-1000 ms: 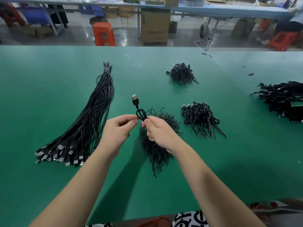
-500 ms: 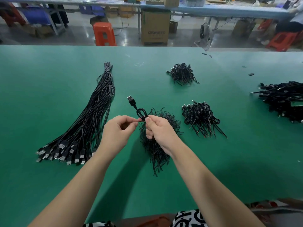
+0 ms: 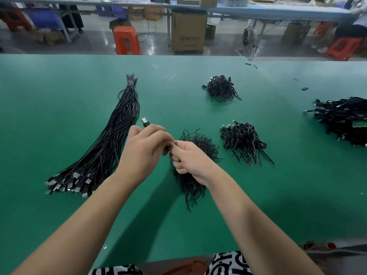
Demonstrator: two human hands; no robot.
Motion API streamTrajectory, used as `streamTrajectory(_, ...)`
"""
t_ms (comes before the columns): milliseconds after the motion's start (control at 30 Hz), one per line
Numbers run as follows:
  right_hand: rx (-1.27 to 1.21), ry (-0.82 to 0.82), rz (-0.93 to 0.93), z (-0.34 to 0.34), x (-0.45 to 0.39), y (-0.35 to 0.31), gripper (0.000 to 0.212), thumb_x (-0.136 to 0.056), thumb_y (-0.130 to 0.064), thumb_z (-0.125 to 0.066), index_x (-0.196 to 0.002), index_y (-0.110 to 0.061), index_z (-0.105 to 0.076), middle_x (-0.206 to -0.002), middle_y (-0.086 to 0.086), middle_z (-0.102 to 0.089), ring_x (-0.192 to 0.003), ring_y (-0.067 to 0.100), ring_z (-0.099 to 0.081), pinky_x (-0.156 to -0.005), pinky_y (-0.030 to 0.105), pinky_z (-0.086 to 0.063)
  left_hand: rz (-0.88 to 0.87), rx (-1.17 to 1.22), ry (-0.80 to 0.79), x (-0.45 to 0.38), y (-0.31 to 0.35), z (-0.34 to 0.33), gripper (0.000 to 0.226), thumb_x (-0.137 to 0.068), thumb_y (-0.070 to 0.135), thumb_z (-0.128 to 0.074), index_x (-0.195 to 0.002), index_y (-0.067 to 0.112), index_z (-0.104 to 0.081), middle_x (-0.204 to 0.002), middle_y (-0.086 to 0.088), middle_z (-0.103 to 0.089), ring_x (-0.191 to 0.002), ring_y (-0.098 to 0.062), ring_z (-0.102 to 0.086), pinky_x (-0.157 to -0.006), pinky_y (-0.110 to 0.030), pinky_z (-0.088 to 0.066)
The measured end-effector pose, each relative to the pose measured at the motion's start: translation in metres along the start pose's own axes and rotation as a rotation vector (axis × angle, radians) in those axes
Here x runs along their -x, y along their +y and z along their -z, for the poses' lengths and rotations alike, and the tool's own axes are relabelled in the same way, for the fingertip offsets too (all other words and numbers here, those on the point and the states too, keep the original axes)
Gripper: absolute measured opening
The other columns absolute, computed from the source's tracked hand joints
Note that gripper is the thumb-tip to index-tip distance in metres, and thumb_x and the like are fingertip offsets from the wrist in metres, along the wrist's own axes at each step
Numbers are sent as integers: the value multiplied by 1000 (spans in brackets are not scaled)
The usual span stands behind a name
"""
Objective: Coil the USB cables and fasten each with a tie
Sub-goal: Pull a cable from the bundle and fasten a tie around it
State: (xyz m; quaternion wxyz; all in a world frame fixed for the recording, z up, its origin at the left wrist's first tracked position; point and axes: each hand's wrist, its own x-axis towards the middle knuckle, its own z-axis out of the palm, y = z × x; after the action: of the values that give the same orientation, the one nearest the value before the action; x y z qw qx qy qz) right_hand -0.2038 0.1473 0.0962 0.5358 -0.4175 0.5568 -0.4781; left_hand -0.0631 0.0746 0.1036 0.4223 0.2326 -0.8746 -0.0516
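Left hand point(image 3: 145, 149) grips a thin black USB cable point(image 3: 146, 122), plug poking out at 11 o'clock; right hand point(image 3: 190, 158) pinches something at its fingertips, probably the tie. Looks like fastening; next needs a snug twist.

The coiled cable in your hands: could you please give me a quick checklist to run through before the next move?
1. Left hand grips the cable: ok; USB plug sticks out above it.
2. Right hand pinches at the coil: ok.
3. Coil tidy: cannot tell, hidden by the hands.
4. Tie wrapped and twisted: cannot tell.
5. Tie pile lies under the right hand: ok.
6. Uncoiled cable bundle lies beside the left hand: ok.
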Motion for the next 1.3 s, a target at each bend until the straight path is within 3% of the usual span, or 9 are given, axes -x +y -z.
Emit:
streamTrajectory(100,-5,22,20,-3,-1,2,30,-108,-26,-40,-84,-15,-55,-66,-2,-33,-48,10,-23,-46,23,-20,173,112,30,1,6,-1,10,-88,12,-66,-84,11,-76,-90,1,-70,-77,1,-43,-73,-46,-45)
streamTrajectory(167,-20,52,36,-5,-2,5,31,-109,-24,-39,-83,-14,-55,-67,-1,-37,-50,10,-26,-49,24,-22,278,163,31,0,9,-2,7,-87,7,-69,-85,10,-76,-89,3,-68,-79,-1,-50,-79,-44,-48)
streamTrajectory(300,7,134,110,-12,-3,10,32,-109,-23,-37,-81,-18,-52,-66,-5,-35,-49,6,-28,-48,23,-25,478,245,53,-2,16,-1,11,-87,8,-72,-84,19,-74,-86,12,-66,-82,-1,-59,-78,-12,-42)
streamTrajectory(533,686,220,316,-6,6,4,25,-107,-28,-43,-89,-19,-57,-67,-13,-47,-64,4,-46,-60,28,-29,904,607,18,-5,16,-3,15,-87,12,-75,-76,22,-75,-71,5,-74,-68,-6,-66,-68,-19,-55)
streamTrajectory(667,888,192,415,-4,12,0,24,-106,-23,-46,-82,-17,-46,-73,-6,-45,-72,21,-45,-67,34,-31,1001,696,-108,-7,8,-2,15,-86,6,-74,-75,16,-74,-58,10,-67,-52,2,-56,-55,-11,-45)
streamTrajectory(733,989,174,447,-3,15,0,25,-106,-25,-46,-88,-10,-53,-81,2,-52,-79,28,-52,-74,40,-41,1061,734,-199,-7,1,0,12,-86,6,-74,-76,12,-74,-61,5,-67,-55,-4,-54,-61,-17,-42)
streamTrajectory(833,1104,134,467,-3,16,1,27,-106,-32,-46,-92,-10,-53,-86,8,-58,-83,30,-57,-72,38,-41,1106,755,-288,-7,-5,3,8,-86,5,-74,-78,7,-75,-72,-7,-69,-67,-17,-53,-68,-29,-39)
streamTrajectory(1067,1251,136,546,1,15,2,27,-105,-30,-47,-94,-8,-58,-86,8,-62,-77,32,-59,-67,40,-43,1075,760,-451,-9,-15,8,6,-85,3,-73,-80,5,-75,-71,-8,-67,-62,-15,-48,-59,-26,-33)
streamTrajectory(1300,1319,157,545,1,12,6,28,-106,-31,-44,-91,-11,-58,-80,5,-59,-71,31,-58,-61,39,-41,1012,591,-377,-4,-16,1,25,-80,20,-82,-76,-3,-72,-69,-12,-69,-62,-17,-57,-69,-33,-51)
